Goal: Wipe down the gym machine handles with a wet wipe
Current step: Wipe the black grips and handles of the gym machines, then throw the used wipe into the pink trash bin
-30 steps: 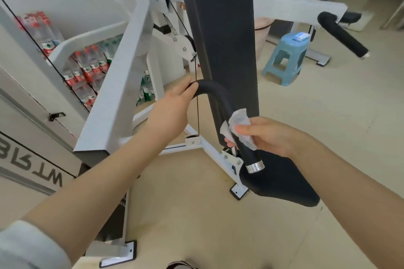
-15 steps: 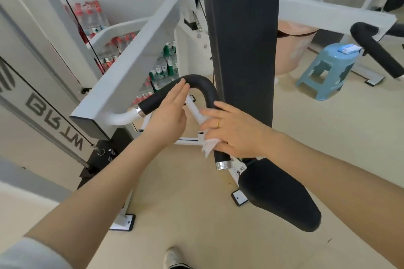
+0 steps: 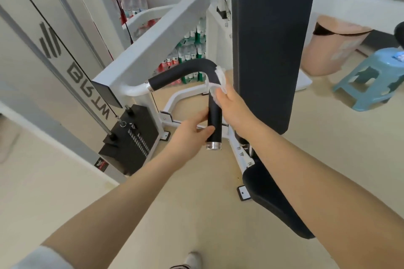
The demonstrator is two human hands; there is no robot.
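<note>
The black bent handle (image 3: pixel 215 113) juts from the white machine arm beside the tall back pad (image 3: pixel 269 46). The wet wipe (image 3: pixel 219 81), which sat near the handle's chrome end a second ago, is now up at the bend, wrapped under the right hand (image 3: pixel 234 105). The left hand (image 3: pixel 192 135) has dropped from the bend and grips the lower shaft, so the straight part looks wiped and the curve comes next.

- The handle (image 3: pixel 185 71) has a black grip, with a silver ring at each end.
- The wet wipe (image 3: pixel 219 78) is white.
- The machine frame (image 3: pixel 153 46) is white.
- The back pad (image 3: pixel 273 39) and the seat (image 3: pixel 273 199) are black.
- The weight stack (image 3: pixel 133 140) is black.
- The stool (image 3: pixel 371 78) is light blue.
- The bin (image 3: pixel 330 50) is pale pink.
- The bottles (image 3: pixel 190 50) have red labels and green labels.
- The floor (image 3: pixel 196 203) is beige.
</note>
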